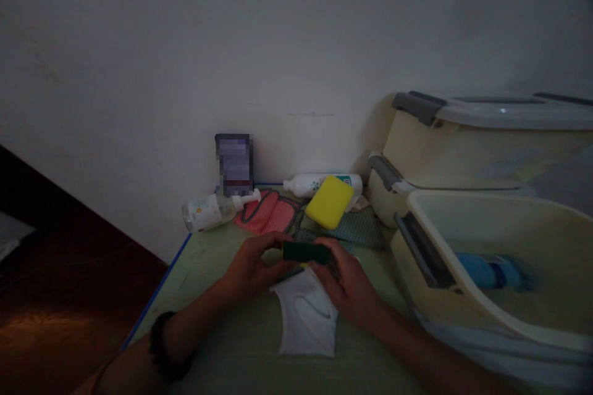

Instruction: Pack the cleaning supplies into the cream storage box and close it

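Between my two hands is a sponge (306,252) with a dark green side facing me and a thin strip of yellow at its edge. My left hand (257,262) grips its left end, and my right hand (345,274) grips the right end. Below them a white cloth (308,321) lies on the green table top. Just beyond my hands a yellow sponge (330,202) rests on a grey-green cloth (359,229). To its left is a crumpled pink cloth (271,213) with dark edging.
A clear pump bottle (208,213) lies at the table's left edge. Against the wall are a white bottle (301,184) on its side and an upright screen (235,163). On the right, an open cream bin (412,259) holds a blue bundle (491,271), with lidded bins (463,154) behind.
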